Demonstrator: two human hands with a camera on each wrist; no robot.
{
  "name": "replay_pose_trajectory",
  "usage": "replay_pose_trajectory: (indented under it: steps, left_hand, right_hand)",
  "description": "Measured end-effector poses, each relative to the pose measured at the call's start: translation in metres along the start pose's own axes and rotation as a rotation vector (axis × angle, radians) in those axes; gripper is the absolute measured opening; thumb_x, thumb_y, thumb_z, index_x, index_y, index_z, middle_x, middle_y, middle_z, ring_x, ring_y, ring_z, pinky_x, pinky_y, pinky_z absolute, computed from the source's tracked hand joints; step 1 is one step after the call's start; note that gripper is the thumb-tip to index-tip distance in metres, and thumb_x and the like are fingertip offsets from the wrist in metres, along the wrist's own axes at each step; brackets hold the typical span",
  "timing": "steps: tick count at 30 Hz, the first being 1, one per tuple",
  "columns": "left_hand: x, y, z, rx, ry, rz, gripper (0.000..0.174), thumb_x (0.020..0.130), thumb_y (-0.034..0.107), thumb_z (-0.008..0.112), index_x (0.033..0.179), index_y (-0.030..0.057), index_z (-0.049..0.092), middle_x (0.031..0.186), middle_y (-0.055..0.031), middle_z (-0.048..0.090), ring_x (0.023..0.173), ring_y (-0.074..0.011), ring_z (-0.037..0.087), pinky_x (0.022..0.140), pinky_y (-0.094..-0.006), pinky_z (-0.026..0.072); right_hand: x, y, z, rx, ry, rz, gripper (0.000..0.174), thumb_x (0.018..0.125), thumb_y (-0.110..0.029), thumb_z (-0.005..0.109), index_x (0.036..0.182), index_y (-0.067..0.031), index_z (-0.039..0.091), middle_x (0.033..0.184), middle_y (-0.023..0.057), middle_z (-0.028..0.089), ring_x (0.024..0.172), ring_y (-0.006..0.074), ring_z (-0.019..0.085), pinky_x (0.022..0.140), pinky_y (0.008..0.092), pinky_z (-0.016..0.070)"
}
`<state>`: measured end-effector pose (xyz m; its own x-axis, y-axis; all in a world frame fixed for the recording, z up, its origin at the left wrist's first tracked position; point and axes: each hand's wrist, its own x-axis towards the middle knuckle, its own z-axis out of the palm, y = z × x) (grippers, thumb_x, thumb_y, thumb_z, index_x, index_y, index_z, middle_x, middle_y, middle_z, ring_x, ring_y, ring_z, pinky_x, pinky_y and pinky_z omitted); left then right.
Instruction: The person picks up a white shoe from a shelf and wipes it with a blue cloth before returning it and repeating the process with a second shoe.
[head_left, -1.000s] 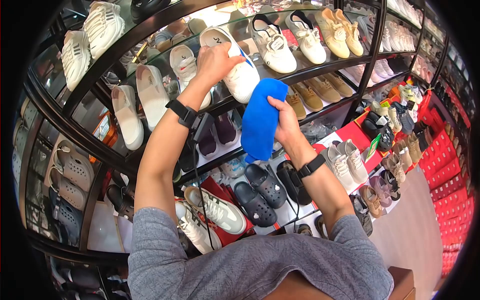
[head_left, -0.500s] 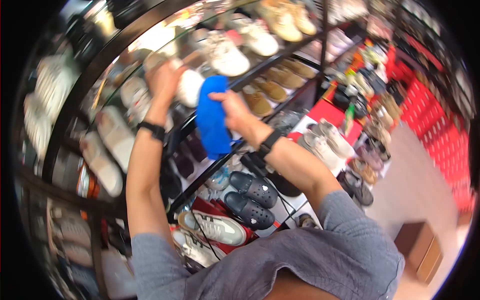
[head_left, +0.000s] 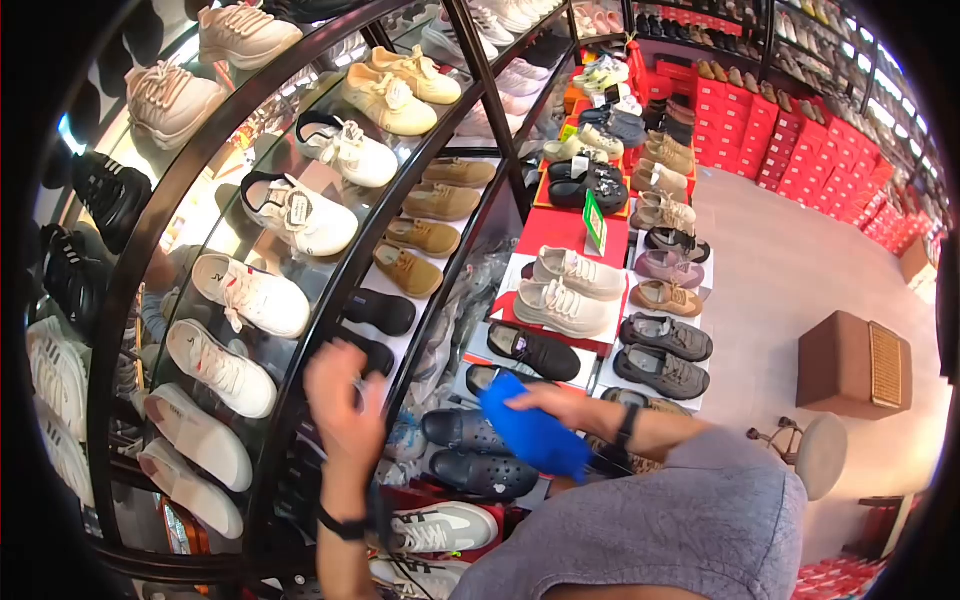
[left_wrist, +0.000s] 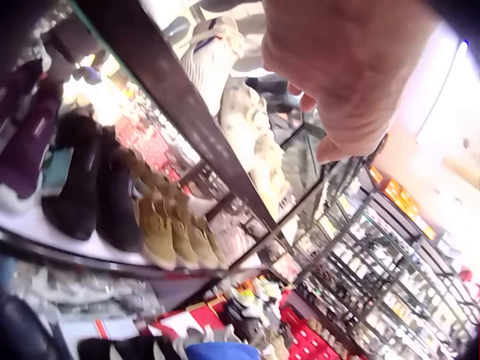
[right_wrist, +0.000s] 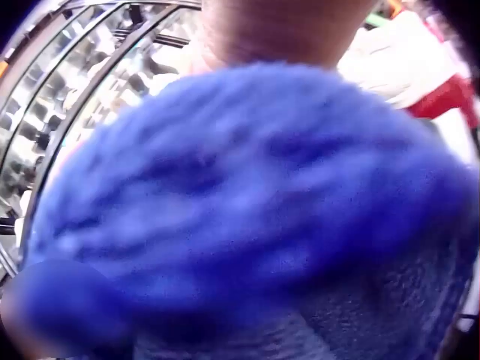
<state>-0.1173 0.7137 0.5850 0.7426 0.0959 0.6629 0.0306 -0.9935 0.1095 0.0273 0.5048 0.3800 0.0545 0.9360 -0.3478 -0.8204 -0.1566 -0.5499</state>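
The pale floor (head_left: pixel 750 240) is flanked by a dark rack (head_left: pixel 478 60), its glass shelves lined with shoes (head_left: pixel 315 215). Near clogs (head_left: pixel 482 473), the blue cloth (head_left: pixel 535 430) is gripped by the right hand (head_left: pixel 560 402); nothing is held by the left hand (head_left: pixel 345 405), fingers loosely bent.

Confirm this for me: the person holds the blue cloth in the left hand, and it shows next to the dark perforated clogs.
Wrong hand: the head view shows the blue cloth in the person's right hand. It does show next to the dark perforated clogs.
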Motion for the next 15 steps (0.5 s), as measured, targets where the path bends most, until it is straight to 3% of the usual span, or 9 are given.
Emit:
replay_pose_trajectory:
  steps: [2,4,7,8,10,15]
  left_hand:
    - [-0.037,0.043,0.006,-0.18,-0.179,0.063,0.024,0.07,0.008,0.069,0.093,0.0054,0.063,0.097,-0.0098,0.062,0.1,-0.0304,0.056,0.095,-0.0479,0.0357]
    - [-0.063,0.08,0.021,-0.33,-0.187,0.066,0.018,0.067,0.008,0.072,0.085,0.0073,0.067,0.092,-0.0076,0.065,0.094,-0.0256,0.06,0.093,-0.0465,0.0392]
    - [-0.104,0.105,0.048,-0.606,-0.325,-0.199,0.022,0.072,0.012,0.072,0.092,0.0039,0.066,0.092,-0.0103,0.066,0.086,-0.0283,0.062,0.084,-0.0404,0.0453]
    - [-0.113,0.108,0.051,-0.615,-0.315,-0.205,0.022,0.072,0.012,0.072,0.092,0.0039,0.066,0.092,-0.0103,0.066,0.086,-0.0283,0.062,0.084,-0.0404,0.0453]
    - [-0.125,0.111,0.052,-0.558,-0.536,-0.317,0.027,0.076,0.016,0.07,0.099,0.0034,0.065,0.095,-0.0129,0.066,0.086,-0.0312,0.061,0.079,-0.0394,0.0464]
    - [-0.155,0.117,0.053,-0.409,-0.748,-0.353,0.039,0.078,0.024,0.068,0.11,0.0035,0.061,0.099,-0.0153,0.065,0.089,-0.0321,0.061,0.078,-0.0392,0.0472]
  right_hand:
    - [-0.05,0.027,-0.035,0.038,0.165,0.144,0.04,0.085,-0.023,0.063,0.118,-0.0021,0.054,0.104,0.0112,0.062,0.089,0.0209,0.063,0.079,0.0356,0.052]
    - [-0.081,0.044,-0.054,0.083,0.28,0.262,0.041,0.085,-0.024,0.063,0.118,-0.0011,0.054,0.104,0.0116,0.062,0.09,0.0212,0.063,0.079,0.0353,0.0516]
    - [-0.105,0.06,-0.06,-0.145,0.327,0.393,0.046,0.083,-0.027,0.066,0.119,-0.0012,0.054,0.104,0.0105,0.062,0.089,0.0186,0.063,0.076,0.0325,0.0523]
    - [-0.103,0.063,-0.06,-0.246,0.291,0.432,0.05,0.082,-0.029,0.067,0.12,-0.0007,0.054,0.105,0.0111,0.062,0.089,0.0194,0.062,0.077,0.0322,0.0517]
    - [-0.09,0.076,-0.064,-0.602,0.302,0.423,0.057,0.078,-0.033,0.07,0.121,0.0004,0.054,0.107,0.0119,0.061,0.091,0.0209,0.062,0.079,0.0317,0.0503]
    - [-0.058,0.09,-0.062,-0.666,0.079,0.458,0.055,0.078,-0.034,0.071,0.118,0.0003,0.056,0.106,0.0098,0.062,0.091,0.0196,0.062,0.078,0.0311,0.0502]
